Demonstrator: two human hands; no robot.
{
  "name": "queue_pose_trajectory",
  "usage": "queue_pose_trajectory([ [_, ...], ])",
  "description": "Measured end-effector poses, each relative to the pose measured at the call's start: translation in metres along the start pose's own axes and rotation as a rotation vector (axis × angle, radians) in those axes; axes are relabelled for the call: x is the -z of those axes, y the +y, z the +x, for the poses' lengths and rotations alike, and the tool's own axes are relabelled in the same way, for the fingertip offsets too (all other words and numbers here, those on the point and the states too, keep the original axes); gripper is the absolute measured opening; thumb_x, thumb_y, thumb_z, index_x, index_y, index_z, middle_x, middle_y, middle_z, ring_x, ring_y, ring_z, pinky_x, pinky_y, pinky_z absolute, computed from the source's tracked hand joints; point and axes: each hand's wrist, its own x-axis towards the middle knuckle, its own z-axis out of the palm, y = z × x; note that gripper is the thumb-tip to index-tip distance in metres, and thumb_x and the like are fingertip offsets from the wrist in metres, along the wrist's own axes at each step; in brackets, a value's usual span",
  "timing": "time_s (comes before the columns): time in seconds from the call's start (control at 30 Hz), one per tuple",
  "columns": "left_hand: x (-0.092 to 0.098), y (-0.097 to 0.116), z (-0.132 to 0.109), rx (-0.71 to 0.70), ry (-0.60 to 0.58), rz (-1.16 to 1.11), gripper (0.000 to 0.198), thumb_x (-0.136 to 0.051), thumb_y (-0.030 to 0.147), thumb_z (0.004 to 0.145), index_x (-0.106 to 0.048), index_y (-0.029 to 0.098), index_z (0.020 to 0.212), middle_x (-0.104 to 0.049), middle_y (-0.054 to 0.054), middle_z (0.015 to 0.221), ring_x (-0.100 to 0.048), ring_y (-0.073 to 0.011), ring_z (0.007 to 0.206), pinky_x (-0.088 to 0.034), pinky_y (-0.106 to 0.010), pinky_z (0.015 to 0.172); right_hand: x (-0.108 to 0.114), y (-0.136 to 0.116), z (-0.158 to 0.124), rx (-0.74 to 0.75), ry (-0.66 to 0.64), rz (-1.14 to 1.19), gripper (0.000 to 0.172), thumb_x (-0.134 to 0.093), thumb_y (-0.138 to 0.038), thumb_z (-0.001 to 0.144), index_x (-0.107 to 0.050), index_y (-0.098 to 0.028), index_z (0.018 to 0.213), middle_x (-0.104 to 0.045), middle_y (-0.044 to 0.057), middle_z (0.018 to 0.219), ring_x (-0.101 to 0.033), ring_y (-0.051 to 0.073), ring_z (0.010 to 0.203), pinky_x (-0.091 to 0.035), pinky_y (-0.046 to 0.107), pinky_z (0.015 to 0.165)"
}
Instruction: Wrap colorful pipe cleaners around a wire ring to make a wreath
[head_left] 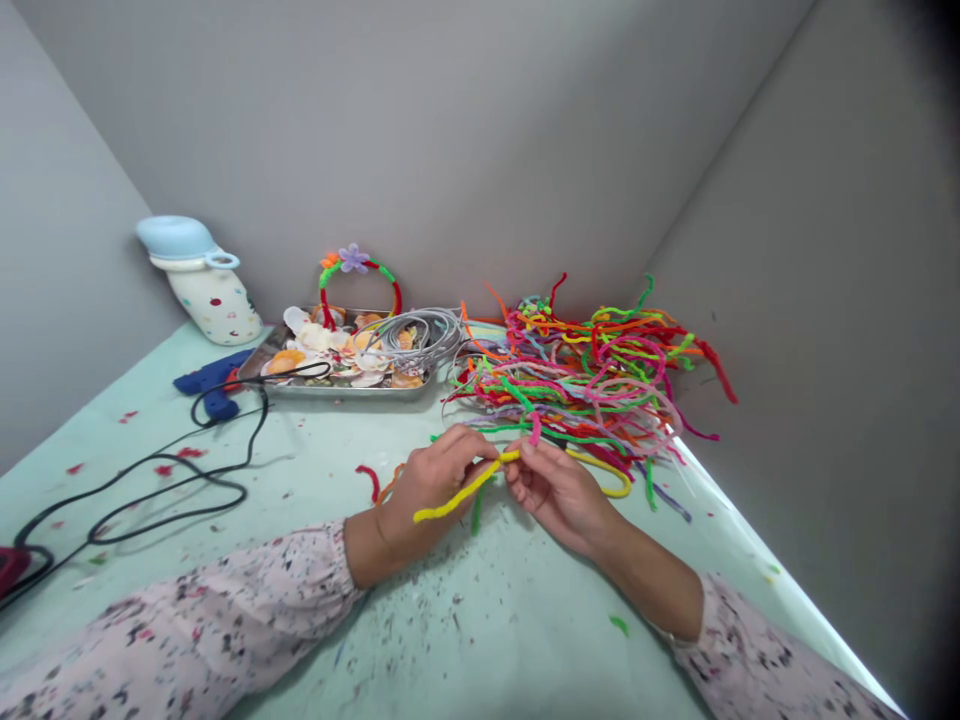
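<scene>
A yellow pipe cleaner [457,498] runs between my two hands over the middle of the table. My left hand [431,475] is closed on it, and one yellow end sticks out toward the lower left. The fingertips of my right hand [559,490] pinch the same pipe cleaner close by. A pink piece [535,428] stands up at my right fingertips; whether it is joined to the yellow one I cannot tell. Just beyond my hands lies a heap of colourful pipe cleaners [600,370]. A yellow loop [619,485] shows past my right hand.
A metal tray [345,393] holds shells and a coil of grey wire [427,335]. Behind it stands a pipe-cleaner hoop with flowers [354,260]. On the left are a blue glue gun [214,378], its black cord [247,465] and a white bottle [214,300]. Grey walls enclose the table.
</scene>
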Motion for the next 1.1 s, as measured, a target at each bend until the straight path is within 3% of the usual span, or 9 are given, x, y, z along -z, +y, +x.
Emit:
queue_pose_trajectory([
  [0.3, -0.002, 0.002, 0.0, 0.076, -0.047, -0.012, 0.01, -0.055, 0.02, 0.09, -0.064, 0.018, 0.092, -0.065, -0.004, 0.088, -0.059, -0.0152, 0.085, -0.046, -0.027, 0.074, 0.002, 0.002, 0.0, 0.004, -0.023, -0.029, 0.024, -0.068, -0.039, 0.082, -0.064, -0.016, 0.087, -0.065, 0.001, 0.068, -0.056, 0.007, 0.053, -0.041, 0.016, 0.045],
  [0.47, -0.004, 0.002, 0.002, 0.084, 0.0, -0.047, 0.009, -0.057, 0.02, 0.088, -0.065, 0.018, 0.085, -0.064, -0.004, 0.082, -0.058, -0.0156, 0.08, -0.046, -0.028, 0.072, -0.001, 0.001, -0.002, -0.006, -0.006, -0.045, 0.027, -0.07, -0.04, 0.079, -0.062, -0.015, 0.087, -0.065, 0.001, 0.067, -0.056, 0.007, 0.051, -0.041, 0.015, 0.043],
  [0.8, -0.004, 0.006, 0.002, 0.136, -0.047, -0.065, 0.015, -0.052, 0.024, 0.091, -0.066, 0.017, 0.09, -0.066, -0.005, 0.085, -0.059, -0.0152, 0.08, -0.046, -0.026, 0.07, 0.0, 0.002, 0.0, 0.015, 0.002, -0.041, 0.025, -0.068, -0.04, 0.081, -0.063, -0.015, 0.083, -0.065, 0.001, 0.067, -0.057, 0.007, 0.053, -0.042, 0.016, 0.045],
  [1.1, -0.001, 0.013, 0.006, 0.201, -0.096, -0.029, 0.017, -0.052, 0.019, 0.09, -0.066, 0.016, 0.079, -0.066, -0.002, 0.074, -0.061, -0.0138, 0.071, -0.046, -0.025, 0.067, 0.0, 0.001, -0.001, -0.002, -0.023, -0.073, 0.024, -0.069, -0.038, 0.08, -0.063, -0.015, 0.084, -0.065, 0.001, 0.068, -0.056, 0.007, 0.052, -0.042, 0.016, 0.044],
])
